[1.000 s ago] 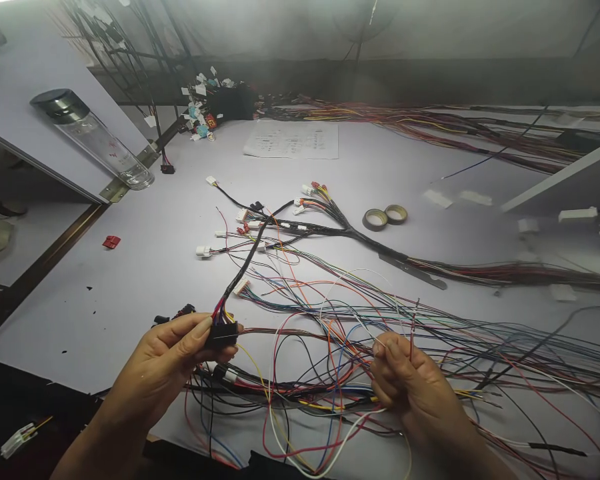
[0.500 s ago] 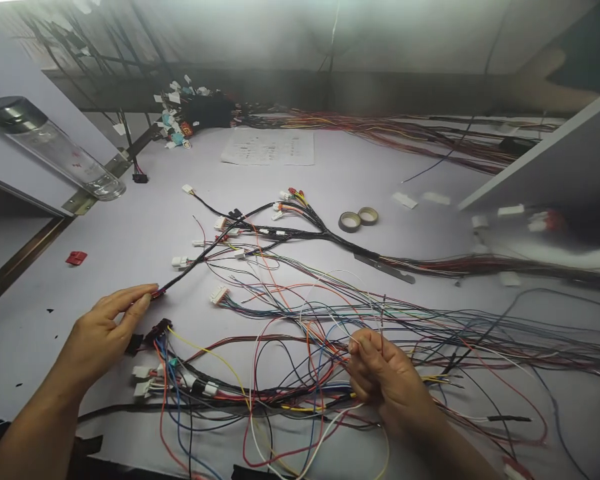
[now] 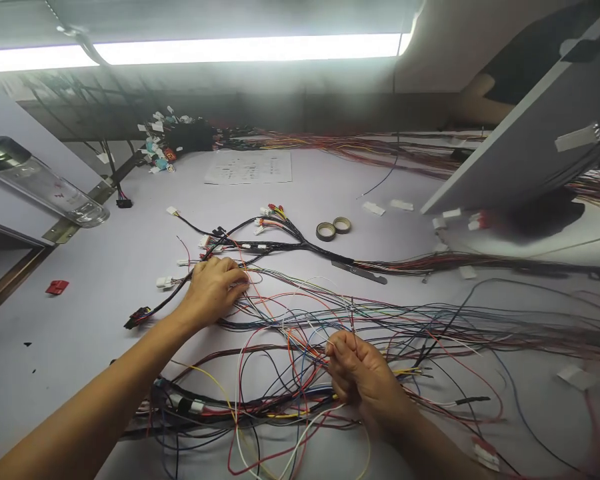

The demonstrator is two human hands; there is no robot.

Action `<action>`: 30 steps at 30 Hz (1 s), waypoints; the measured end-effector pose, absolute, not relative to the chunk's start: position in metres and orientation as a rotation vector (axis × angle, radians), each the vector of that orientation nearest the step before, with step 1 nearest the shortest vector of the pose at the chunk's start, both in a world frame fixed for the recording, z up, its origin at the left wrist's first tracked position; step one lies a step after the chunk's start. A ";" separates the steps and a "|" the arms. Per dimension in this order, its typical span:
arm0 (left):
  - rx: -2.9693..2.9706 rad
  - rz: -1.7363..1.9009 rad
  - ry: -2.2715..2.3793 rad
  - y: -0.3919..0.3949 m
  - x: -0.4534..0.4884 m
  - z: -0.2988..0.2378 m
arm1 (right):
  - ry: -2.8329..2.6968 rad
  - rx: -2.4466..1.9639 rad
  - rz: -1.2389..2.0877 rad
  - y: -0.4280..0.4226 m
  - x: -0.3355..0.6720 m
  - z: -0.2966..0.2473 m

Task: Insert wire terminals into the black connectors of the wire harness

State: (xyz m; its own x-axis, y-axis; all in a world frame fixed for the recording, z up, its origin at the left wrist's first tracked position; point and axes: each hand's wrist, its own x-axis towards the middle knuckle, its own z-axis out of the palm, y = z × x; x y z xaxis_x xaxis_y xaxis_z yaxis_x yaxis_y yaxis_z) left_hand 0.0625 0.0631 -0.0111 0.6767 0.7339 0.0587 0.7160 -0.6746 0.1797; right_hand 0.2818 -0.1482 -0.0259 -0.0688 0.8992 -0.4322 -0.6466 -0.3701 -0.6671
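A tangle of loose coloured wires [image 3: 300, 333] covers the white table [image 3: 105, 267] in front of me. My right hand [image 3: 363, 377] is closed, pinching several thin wires, a dark red one sticking up from it. My left hand [image 3: 213, 287] reaches forward and rests with curled fingers on the wires where a white connector lay; what it grips is hidden. A black-wrapped harness [image 3: 300, 243] with white and red connectors runs behind it. A black connector [image 3: 136, 316] lies on the table left of my left forearm.
Two tape rolls [image 3: 333, 228] sit beyond the harness. A printed sheet [image 3: 249, 167] lies farther back, and a clear bottle [image 3: 40, 183] at the left. A small red part [image 3: 57, 287] lies near the left edge. A slanted white board [image 3: 520, 133] rises at right, with another person's arm [image 3: 485, 100] behind it.
My left hand let go of the black connector, which now lies on the table, and moved forward to the wires near the white connector. My right hand kept its pinch. The view tilted up.
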 end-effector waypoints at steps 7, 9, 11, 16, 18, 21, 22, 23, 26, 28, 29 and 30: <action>2.523 0.501 1.154 0.041 0.060 0.013 | -0.373 -0.941 1.724 -0.149 0.281 -0.024; 2.391 0.628 1.146 0.025 0.057 0.024 | -0.374 -0.940 1.723 -0.150 0.281 -0.024; 2.292 0.719 1.128 0.007 0.054 0.031 | -0.377 -0.944 1.720 -0.151 0.281 -0.025; 2.397 0.825 0.839 -0.032 0.047 0.023 | -0.400 -0.957 1.708 -0.152 0.280 -0.026; 2.435 0.815 0.742 -0.042 0.043 0.017 | -0.410 -0.977 1.710 -0.152 0.280 -0.025; 2.446 0.820 0.695 -0.051 0.040 0.013 | -0.425 -1.017 1.708 -0.152 0.279 -0.026; 2.443 0.821 0.687 -0.053 0.039 0.013 | -0.431 -1.026 1.709 -0.152 0.278 -0.026; 2.437 0.819 0.681 -0.054 0.039 0.013 | -0.439 -1.034 1.711 -0.152 0.278 -0.027; 2.429 0.817 0.673 -0.057 0.038 0.013 | -0.503 -1.072 1.728 -0.152 0.276 -0.023; 2.450 0.826 0.658 -0.058 0.037 0.011 | -0.594 -1.125 1.731 -0.148 0.274 -0.014; 2.463 0.827 0.647 -0.058 0.037 0.010 | -0.673 -1.158 1.709 -0.144 0.272 -0.008; 2.475 0.832 0.634 -0.057 0.036 0.008 | -0.784 -1.192 1.660 -0.139 0.270 -0.001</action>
State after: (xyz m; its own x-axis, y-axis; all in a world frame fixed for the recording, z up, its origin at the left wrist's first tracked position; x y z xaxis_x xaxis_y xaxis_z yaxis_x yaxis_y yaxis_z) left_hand 0.0364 -0.0574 0.0078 0.7122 0.5485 0.4381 0.2765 -0.7928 0.5431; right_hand 0.2703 -0.1389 -0.0009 -0.1108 0.9263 -0.3601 -0.3102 -0.3765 -0.8730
